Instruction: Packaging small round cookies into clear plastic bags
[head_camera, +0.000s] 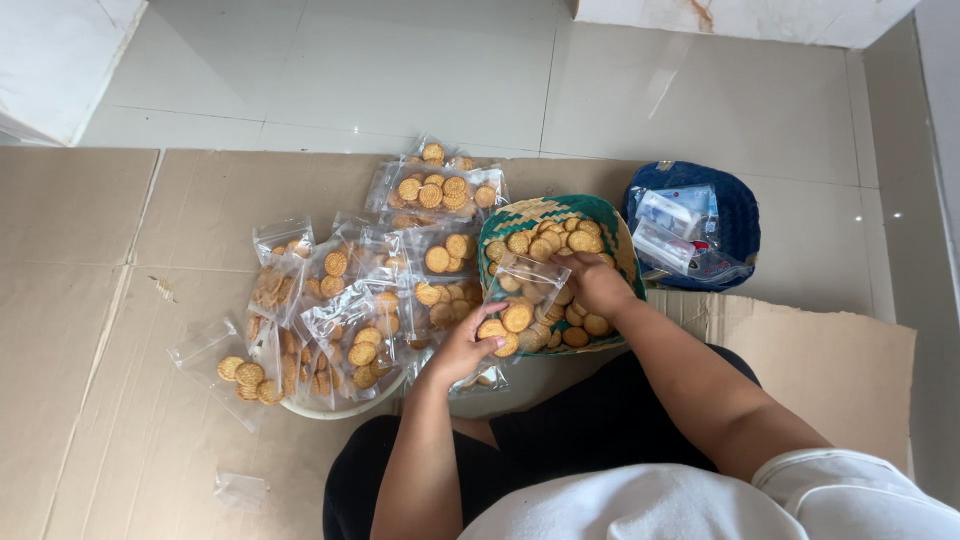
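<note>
Left hand (462, 350) fingers pinched clear plastic pouch (520, 290); right hand (597, 283) grasped round golden biscuits (560, 240) in green woven basket (600, 212). Risk: loosely held pouch spilling.

We see flattened brown cardboard (90, 300) over pale floor tiles (420, 70), a dark blue basket (742, 215) of clear packets, and one empty bag (240, 490).

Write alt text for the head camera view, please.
A seated person's left hand holds a clear bag with round biscuits in it, while the right hand reaches into a green woven basket of biscuits. Filled bags lie on cardboard; a blue basket holds empty bags.
</note>
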